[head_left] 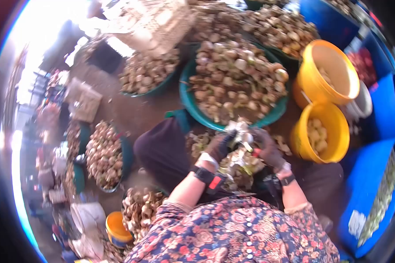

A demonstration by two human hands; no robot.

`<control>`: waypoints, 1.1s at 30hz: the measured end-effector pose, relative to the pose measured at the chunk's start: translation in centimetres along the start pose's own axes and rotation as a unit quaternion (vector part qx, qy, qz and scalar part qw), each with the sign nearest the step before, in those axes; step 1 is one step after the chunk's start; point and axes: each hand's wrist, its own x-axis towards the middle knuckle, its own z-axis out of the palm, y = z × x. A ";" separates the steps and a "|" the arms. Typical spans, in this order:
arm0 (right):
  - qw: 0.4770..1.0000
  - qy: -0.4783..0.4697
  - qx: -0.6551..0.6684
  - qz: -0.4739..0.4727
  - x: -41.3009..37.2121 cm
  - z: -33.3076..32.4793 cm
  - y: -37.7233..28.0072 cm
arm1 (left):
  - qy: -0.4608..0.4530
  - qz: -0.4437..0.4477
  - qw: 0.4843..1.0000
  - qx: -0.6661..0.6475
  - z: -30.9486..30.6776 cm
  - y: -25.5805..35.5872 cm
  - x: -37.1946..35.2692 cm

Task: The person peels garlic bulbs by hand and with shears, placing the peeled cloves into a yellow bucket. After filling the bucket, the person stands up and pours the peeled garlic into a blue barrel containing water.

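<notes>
Dark gloves cover both hands, which meet over my lap just in front of a teal basin (189,105) heaped with garlic bulbs (232,83). My left hand (222,145) is closed around a whitish garlic bulb (238,131) with loose, papery skin. My right hand (267,148) is closed beside the bulb, fingers close to it. A small red piece (256,152) shows at its fingers, perhaps the handle of a small tool; the rest of it is hidden. Peeled skins and stalks (240,165) lie in a pile below my hands.
Two yellow buckets (297,139) stand at the right, with pale bulbs (317,133) inside the nearer one. Blue containers (355,184) line the far right. More bulb-filled basins (126,153) sit at left and behind. A white bucket (88,217) and an orange bucket (118,225) stand lower left.
</notes>
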 end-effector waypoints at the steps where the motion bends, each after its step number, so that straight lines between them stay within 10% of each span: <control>1: 0.999 -0.017 0.020 0.037 -0.3 0.6 -1.0 | 0.020 -0.039 0.999 -0.015 0.0 0.3 0.0; 4: 0.999 0.022 0.022 0.022 -0.6 2.5 -0.8 | 0.063 0.022 0.991 0.116 -2.0 -1.2 1.0; 6: 0.984 0.089 0.146 0.057 -0.2 3.8 0.5 | 0.063 -0.021 0.996 -0.057 -1.5 -1.1 1.2; 11: 0.820 0.090 0.505 0.253 -0.2 0.5 0.8 | 0.057 0.070 0.992 0.085 3.8 0.8 -2.3; 12: 0.789 0.107 0.541 0.271 -0.2 0.0 1.1 | 0.020 0.059 0.943 0.326 2.7 1.9 -3.1; 15: 0.762 0.128 0.583 0.251 -0.4 -0.9 4.1 | -0.090 -0.132 0.857 0.490 2.4 5.1 -4.7; 16: 0.786 0.128 0.562 0.224 -0.6 -0.3 6.2 | -0.141 -0.184 0.744 0.627 3.7 5.6 -4.3; 19: 0.870 0.131 0.433 0.198 -0.3 -1.2 3.9 | -0.096 0.015 0.560 0.822 3.4 3.8 -3.1; 21: 0.857 0.129 0.465 0.183 0.7 -2.2 1.1 | 0.011 0.077 0.787 0.612 4.1 2.9 -1.1; 23: 0.867 0.099 0.454 0.181 0.7 -2.3 -0.1 | 0.022 0.096 0.896 0.433 4.5 2.1 1.3; 30: 0.852 0.091 0.487 0.168 0.4 -0.5 1.3 | 0.010 0.089 0.870 0.484 4.5 1.0 2.2; 33: 0.778 0.174 0.513 0.318 0.5 -0.6 2.8 | -0.050 0.078 0.865 0.493 5.7 1.8 -0.4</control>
